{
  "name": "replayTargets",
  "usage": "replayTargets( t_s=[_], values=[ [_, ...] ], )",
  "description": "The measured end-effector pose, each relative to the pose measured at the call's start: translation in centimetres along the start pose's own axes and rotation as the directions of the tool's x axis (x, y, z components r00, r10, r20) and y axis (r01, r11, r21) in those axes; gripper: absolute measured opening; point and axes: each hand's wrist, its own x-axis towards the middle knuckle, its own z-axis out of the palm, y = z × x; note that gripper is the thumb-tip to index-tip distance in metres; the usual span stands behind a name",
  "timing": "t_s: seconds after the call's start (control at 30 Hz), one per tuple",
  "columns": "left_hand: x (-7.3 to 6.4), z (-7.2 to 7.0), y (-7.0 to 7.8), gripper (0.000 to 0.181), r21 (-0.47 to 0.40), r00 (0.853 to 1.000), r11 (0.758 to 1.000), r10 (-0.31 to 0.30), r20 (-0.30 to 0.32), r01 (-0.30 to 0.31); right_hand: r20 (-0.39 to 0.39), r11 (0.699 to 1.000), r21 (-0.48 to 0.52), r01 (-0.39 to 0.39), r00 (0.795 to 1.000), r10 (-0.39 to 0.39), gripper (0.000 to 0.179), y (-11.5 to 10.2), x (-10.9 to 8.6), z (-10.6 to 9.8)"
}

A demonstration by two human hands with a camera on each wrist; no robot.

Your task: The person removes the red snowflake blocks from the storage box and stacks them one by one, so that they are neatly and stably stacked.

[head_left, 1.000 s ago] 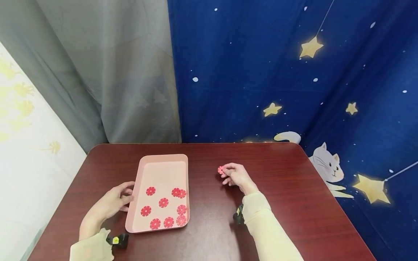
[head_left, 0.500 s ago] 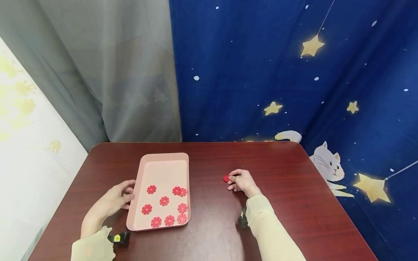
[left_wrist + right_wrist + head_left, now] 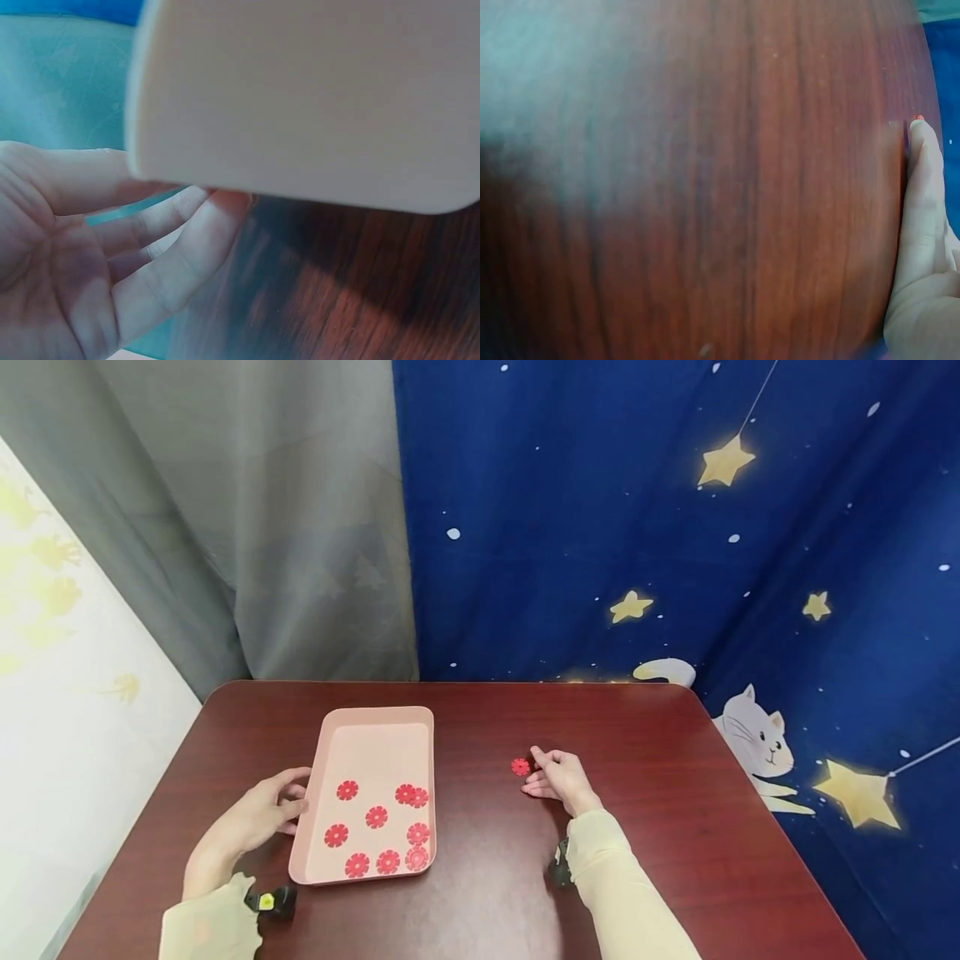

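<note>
A pink tray (image 3: 378, 752) lies at the left of the table, with several red notched plastic snowflake discs (image 3: 377, 817) inside, mostly in its near half. My left hand (image 3: 258, 814) holds the tray's left side; the left wrist view has its fingers (image 3: 180, 262) at the tray's lower edge. One more red snowflake disc (image 3: 520, 767) lies flat on the table right of the tray. Just beside that disc, my right hand (image 3: 558, 779) has its fingers extended and holds nothing. In the right wrist view only part of this hand (image 3: 926, 225) shows, at the right edge.
The dark red wooden table (image 3: 480, 902) has rounded far corners. Behind it hang a grey curtain (image 3: 322, 527) and a blue curtain (image 3: 540, 527) with stars and a cat. Each wrist carries a small black camera (image 3: 277, 902).
My right hand has brought the red snowflake disc down to the table and let go of it; its fingers have spread. The left hand has stayed at the tray.
</note>
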Motion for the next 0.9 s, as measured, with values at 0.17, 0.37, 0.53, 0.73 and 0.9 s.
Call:
replayTargets(
  t_s=[0.17, 0.37, 0.53, 0.73, 0.9],
  values=[
    [0.2, -0.2, 0.3, 0.058, 0.010, 1.000, 1.000, 0.007, -0.004, -0.007, -0.034, 1.000, 0.019, 0.003, 0.999, -0.002, 0.040, -0.2, 0.1, 0.3],
    [0.4, -0.2, 0.7, 0.057, 0.025, 1.000, 1.000, 0.003, -0.011, -0.003, 0.004, 0.999, -0.040, -0.002, 1.000, 0.002, 0.034, -2.3, -0.2, 1.4],
    [0.3, 0.1, 0.6, 0.057, 0.004, 1.000, 1.000, -0.005, -0.014, 0.005, 0.089, 0.993, -0.071, 0.099, 0.992, -0.092, 0.029, -4.7, -0.8, 4.4],
    [-0.1, 0.4, 0.4, 0.056, -0.007, 1.000, 1.000, -0.012, -0.014, 0.012, 0.209, 0.983, -0.054, 0.174, 0.965, -0.159, 0.024, -5.9, -1.8, 10.2],
    [-0.3, 0.6, 0.3, 0.055, -0.007, 0.999, 1.000, -0.021, -0.029, 0.020, 0.296, 0.983, -0.026, 0.184, 0.940, -0.168, 0.019, -5.9, -2.2, 15.2]
  ],
)
